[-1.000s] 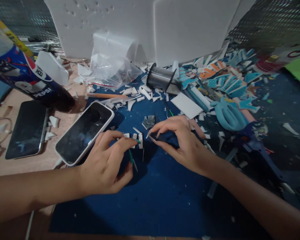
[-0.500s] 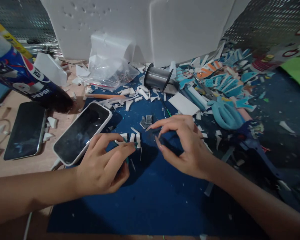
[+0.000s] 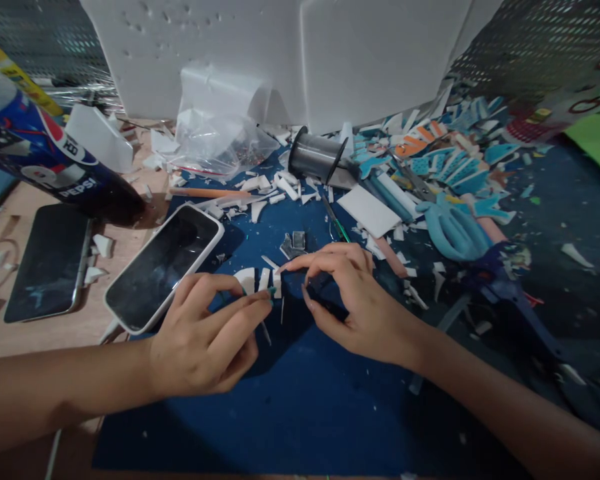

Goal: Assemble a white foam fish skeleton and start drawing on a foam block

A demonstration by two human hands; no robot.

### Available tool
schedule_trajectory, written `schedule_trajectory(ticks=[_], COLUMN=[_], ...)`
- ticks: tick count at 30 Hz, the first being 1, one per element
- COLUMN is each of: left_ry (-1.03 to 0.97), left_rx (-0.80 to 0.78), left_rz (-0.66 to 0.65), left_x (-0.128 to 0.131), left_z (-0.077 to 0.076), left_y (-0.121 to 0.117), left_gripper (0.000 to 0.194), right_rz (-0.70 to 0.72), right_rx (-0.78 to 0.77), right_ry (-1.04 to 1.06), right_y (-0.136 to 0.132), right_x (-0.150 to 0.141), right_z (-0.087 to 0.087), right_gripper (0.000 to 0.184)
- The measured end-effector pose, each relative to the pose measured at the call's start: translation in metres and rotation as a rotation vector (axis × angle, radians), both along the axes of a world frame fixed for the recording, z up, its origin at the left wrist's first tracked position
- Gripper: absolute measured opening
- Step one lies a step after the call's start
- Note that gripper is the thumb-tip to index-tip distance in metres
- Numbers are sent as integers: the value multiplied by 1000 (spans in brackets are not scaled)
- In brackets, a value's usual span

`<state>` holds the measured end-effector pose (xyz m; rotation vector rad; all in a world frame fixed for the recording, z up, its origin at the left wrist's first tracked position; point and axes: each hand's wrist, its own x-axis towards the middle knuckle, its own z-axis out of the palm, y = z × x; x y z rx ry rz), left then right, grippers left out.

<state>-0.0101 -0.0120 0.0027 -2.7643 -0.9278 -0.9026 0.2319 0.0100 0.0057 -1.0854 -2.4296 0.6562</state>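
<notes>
My left hand [image 3: 207, 333] is closed in a pinch beside several small white foam-like pieces [image 3: 264, 280]. A bit of teal [image 3: 273, 292] shows at its fingertips; most of what it holds is hidden by the fingers. My right hand [image 3: 353, 300] holds nothing that I can see. Its index finger reaches out to the right edge of the white pieces, with the thumb and middle finger curved below. Just beyond lie small dark grey pieces [image 3: 295, 243]. All this is on a blue mat [image 3: 300, 413].
Two phones, a white-framed one [image 3: 165, 267] and a dark one [image 3: 50, 263], lie left, near a Pepsi bottle [image 3: 55, 160]. Behind are a wire spool [image 3: 317, 155], a plastic bag [image 3: 220, 133] and a pencil [image 3: 205, 193]. Light blue-handled scissors [image 3: 455, 227] and a dark blue tool [image 3: 515, 313] lie right.
My right hand has moved left and slightly down, bringing its index finger to the white pieces. A pinkish stick behind it has come into view. My left hand has barely moved.
</notes>
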Motion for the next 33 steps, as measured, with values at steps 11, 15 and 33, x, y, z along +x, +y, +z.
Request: schedule_trajectory(ticks=[11,15,33], left_ry=[-123,-254,-32], left_rx=[-233,-225,-310], left_rz=[21,15,118], left_x=[0,1,3], left_z=[0,-2,-8], left_y=[-1,1,7], left_gripper=[35,50,44], right_rz=[-5,-10,-104], right_rx=[-10,-21,-141], right_ry=[2,23,30], right_y=[0,-2,1], right_x=[0,0,-7], right_z=[0,-1,-1], right_gripper=[36,34,33])
